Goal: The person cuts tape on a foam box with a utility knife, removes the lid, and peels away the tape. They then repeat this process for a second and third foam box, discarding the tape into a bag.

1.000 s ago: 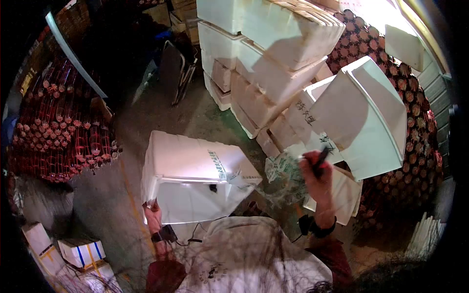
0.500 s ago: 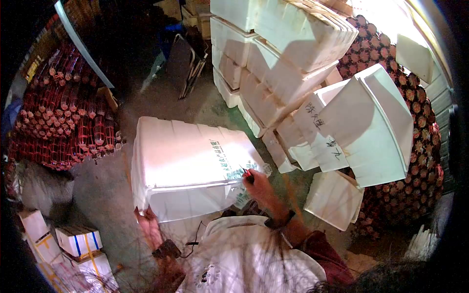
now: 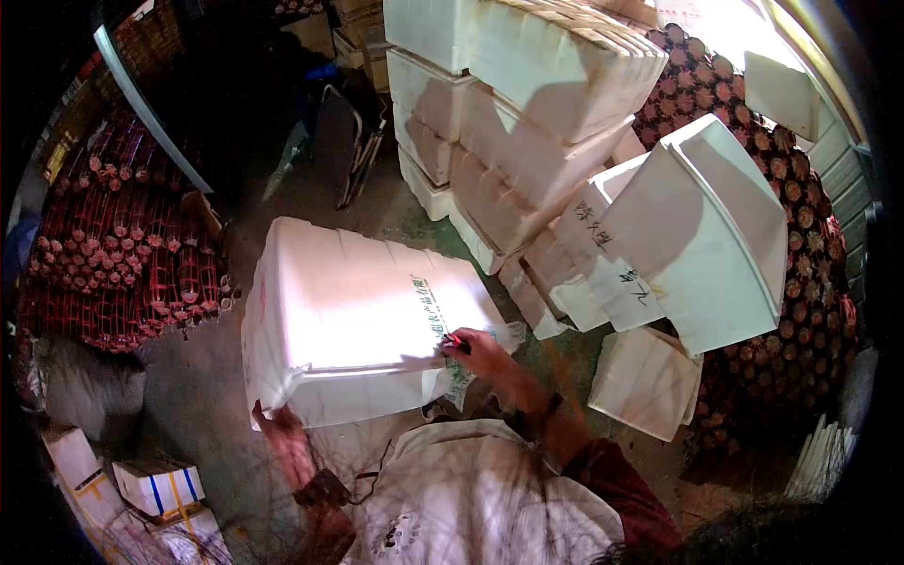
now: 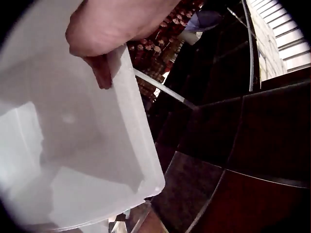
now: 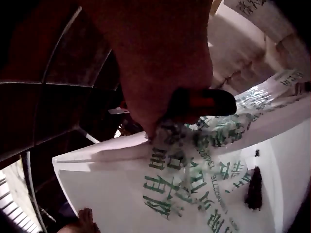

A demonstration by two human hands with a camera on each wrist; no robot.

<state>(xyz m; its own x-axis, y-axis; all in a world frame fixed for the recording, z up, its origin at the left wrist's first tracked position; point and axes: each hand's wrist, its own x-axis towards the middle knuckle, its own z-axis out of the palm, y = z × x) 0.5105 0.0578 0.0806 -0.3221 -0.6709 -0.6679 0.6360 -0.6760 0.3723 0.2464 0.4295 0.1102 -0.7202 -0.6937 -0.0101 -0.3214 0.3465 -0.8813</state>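
Observation:
A white foam box (image 3: 367, 292) lies on its side before me, its open face toward my body. My left hand (image 3: 280, 428) grips the rim at its near left corner; in the left wrist view the fingers reach over the wall's edge. The right hand (image 3: 488, 356) holds a red-and-black box cutter (image 5: 209, 102) at the box's near upper edge. Clear tape with green print (image 5: 189, 179) hangs across that edge, right under the right hand. The cutter's blade is hidden by the hand in the right wrist view. A dark mark (image 5: 253, 189) shows inside the box.
Stacked white foam boxes (image 3: 518, 122) stand ahead, with a tilted open box (image 3: 687, 226) at the right. Netted red bundles (image 3: 122, 235) are piled at left, more (image 3: 810, 273) at far right. Strapped cartons (image 3: 160, 485) sit low left; a folded chair (image 3: 344, 141) stands beyond.
My right hand has come left from beside the box to its edge, bringing the cutter and tape along. The box has tilted, showing less of its inside. My left hand keeps its grip.

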